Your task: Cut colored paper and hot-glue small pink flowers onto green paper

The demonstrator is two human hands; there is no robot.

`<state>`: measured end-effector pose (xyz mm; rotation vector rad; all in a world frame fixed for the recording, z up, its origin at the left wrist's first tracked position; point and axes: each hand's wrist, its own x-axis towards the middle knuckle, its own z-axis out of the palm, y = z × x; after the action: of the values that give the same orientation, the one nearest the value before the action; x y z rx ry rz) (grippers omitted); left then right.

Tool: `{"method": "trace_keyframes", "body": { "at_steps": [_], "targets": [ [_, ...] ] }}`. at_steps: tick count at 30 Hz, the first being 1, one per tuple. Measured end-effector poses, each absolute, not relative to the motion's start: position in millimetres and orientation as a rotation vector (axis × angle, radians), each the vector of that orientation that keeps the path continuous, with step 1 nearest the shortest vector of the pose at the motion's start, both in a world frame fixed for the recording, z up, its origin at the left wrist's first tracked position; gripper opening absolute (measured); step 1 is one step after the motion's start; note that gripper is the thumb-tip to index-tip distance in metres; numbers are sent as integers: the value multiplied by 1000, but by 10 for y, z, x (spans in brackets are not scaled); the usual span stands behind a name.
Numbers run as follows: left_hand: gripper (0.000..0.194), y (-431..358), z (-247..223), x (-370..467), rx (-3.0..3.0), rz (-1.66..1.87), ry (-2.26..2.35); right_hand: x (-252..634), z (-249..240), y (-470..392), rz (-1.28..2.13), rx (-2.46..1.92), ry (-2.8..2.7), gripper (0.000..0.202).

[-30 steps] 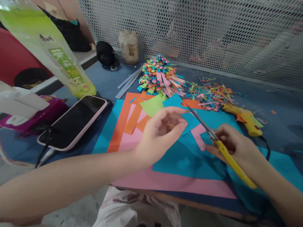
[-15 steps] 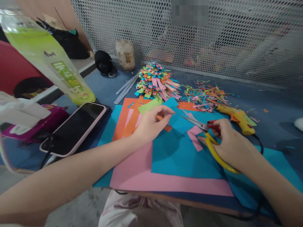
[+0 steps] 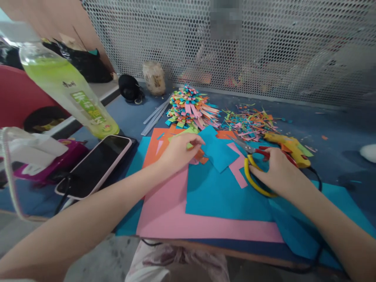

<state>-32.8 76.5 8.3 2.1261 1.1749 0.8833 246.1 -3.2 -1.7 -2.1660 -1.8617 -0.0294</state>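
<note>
My left hand (image 3: 185,148) has its thumb and fingertips pinched together by the left edge of a small blue paper piece (image 3: 220,150). Whatever lies between those fingertips is too small to make out. Scissors (image 3: 250,149) with yellow and red handles are in my right hand (image 3: 279,166), their handles spread and the blades pointing up and left, just right of the blue piece. A bent pink paper strip (image 3: 238,172) lies below the blades. Beneath are a large blue sheet (image 3: 223,196) and a larger pink sheet (image 3: 164,213).
A cone of colourful paper strips (image 3: 190,107) stands behind, beside a heap of scraps (image 3: 249,123). A yellow glue gun (image 3: 289,149) lies right; clear sticks (image 3: 155,117) lie left. A phone (image 3: 95,164), drink bottle (image 3: 70,90) and purple charger block (image 3: 53,158) are near my left arm.
My left hand has drawn left, away from the scissors. The scissors' handles have spread wider and the blades have shifted slightly upward. The view has tilted a little.
</note>
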Motion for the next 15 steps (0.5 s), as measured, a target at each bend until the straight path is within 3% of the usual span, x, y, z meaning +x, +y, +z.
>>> {"method": "trace_keyframes", "body": {
  "at_steps": [10, 15],
  "targets": [
    [18, 733, 164, -362, 2299, 833, 1237, 2327, 81, -76, -488, -1869, -2013, 30],
    [19, 756, 160, -359, 2298, 722, 1321, 2099, 107, -120, -338, -1315, -2264, 26]
  ]
}}
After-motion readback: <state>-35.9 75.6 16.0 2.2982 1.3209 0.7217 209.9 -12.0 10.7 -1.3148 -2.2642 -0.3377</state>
